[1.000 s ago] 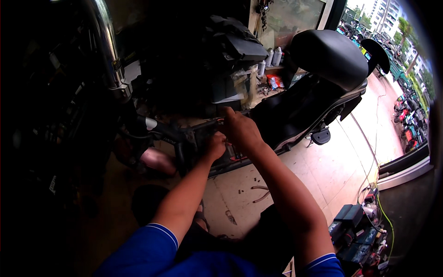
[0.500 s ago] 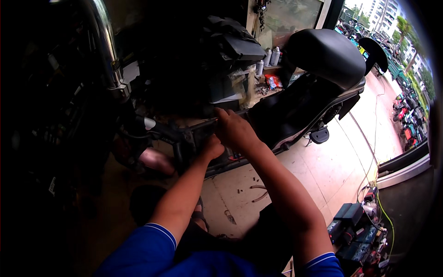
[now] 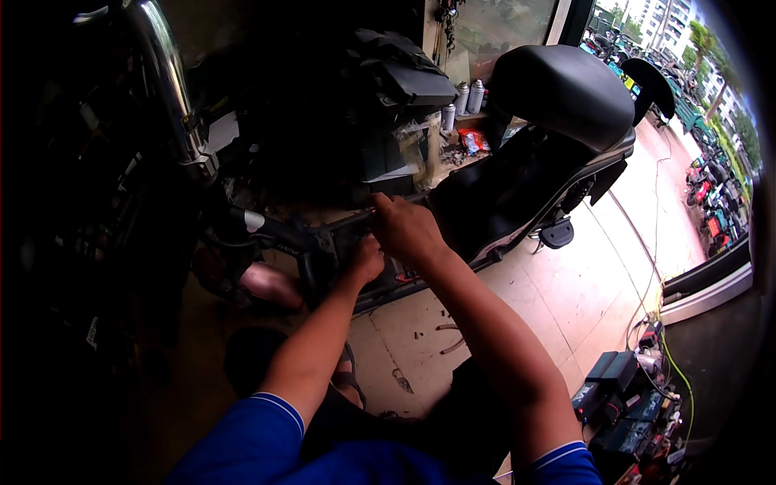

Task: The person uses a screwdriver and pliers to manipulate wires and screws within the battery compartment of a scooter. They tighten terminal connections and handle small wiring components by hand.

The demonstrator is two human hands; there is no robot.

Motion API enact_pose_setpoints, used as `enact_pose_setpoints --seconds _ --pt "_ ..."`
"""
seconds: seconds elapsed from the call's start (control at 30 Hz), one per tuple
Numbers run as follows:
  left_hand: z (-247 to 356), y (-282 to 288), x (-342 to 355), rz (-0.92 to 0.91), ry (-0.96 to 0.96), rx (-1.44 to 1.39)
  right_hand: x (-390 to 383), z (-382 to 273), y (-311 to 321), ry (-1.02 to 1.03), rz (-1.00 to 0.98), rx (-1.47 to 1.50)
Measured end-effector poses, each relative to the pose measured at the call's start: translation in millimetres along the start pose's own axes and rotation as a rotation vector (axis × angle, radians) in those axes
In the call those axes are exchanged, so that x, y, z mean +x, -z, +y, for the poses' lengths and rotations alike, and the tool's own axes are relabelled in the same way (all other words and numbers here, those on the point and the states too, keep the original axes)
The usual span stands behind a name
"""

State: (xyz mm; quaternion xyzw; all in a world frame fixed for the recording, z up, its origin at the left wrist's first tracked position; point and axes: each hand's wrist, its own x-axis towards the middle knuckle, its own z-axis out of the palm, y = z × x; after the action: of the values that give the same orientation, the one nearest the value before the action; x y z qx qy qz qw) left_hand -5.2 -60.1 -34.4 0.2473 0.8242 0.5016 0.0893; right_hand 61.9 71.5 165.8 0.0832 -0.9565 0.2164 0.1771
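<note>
My right hand (image 3: 406, 233) is closed in a fist over the dark low frame (image 3: 343, 234) of a scooter. What its fingers hold, if anything, is hidden. Just below and to the left, my left hand (image 3: 369, 260) is curled closed inside the same frame; its grip is hidden too. A small red item (image 3: 406, 276) lies in the frame beside the hands. To the right rises the scooter's black seat (image 3: 566, 89), and a shiny metal tube (image 3: 166, 73) stands at the upper left.
Spray cans (image 3: 475, 95) and a red packet (image 3: 474, 141) sit on a shelf behind the scooter. Bent hose pieces (image 3: 449, 346) lie on the tiled floor (image 3: 517, 323). Dark box-shaped batteries (image 3: 614, 368) and cables are piled at lower right. The left side is very dark.
The view has shifted slightly, so the scooter sits a little further left. Both hands stay closed at the same part of the frame, with only slight movement.
</note>
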Motion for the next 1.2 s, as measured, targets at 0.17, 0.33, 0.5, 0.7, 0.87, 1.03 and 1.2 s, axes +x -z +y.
enact_pose_setpoints --seconds 0.17,0.33,0.5,0.7,0.87,1.03,1.2 --pt "-7.6 -7.3 2.0 0.112 -0.077 0.091 2.8 1.7 -2.2 -0.043 -0.030 0.010" --pt "-16.4 -10.1 10.5 0.094 -0.135 -0.035 -3.1 3.4 -2.6 0.013 0.044 0.070" --pt "-15.0 0.5 12.1 0.017 -0.170 0.027 3.8 1.8 12.4 0.105 -0.047 -0.015" --pt "6.1 -12.1 13.1 0.125 -0.116 -0.028 5.3 8.8 -5.2 0.184 0.294 0.054" --pt "-29.3 4.4 15.4 -0.039 -0.016 0.300 15.5 -6.9 7.3 0.002 -0.121 -0.092" --pt "-24.1 -10.3 20.6 0.073 -0.017 -0.016 9.9 4.4 -8.4 0.107 0.090 0.014" --pt "-27.6 -7.9 18.3 0.046 -0.010 0.085 13.6 -4.0 -5.2 -0.053 -0.096 -0.129"
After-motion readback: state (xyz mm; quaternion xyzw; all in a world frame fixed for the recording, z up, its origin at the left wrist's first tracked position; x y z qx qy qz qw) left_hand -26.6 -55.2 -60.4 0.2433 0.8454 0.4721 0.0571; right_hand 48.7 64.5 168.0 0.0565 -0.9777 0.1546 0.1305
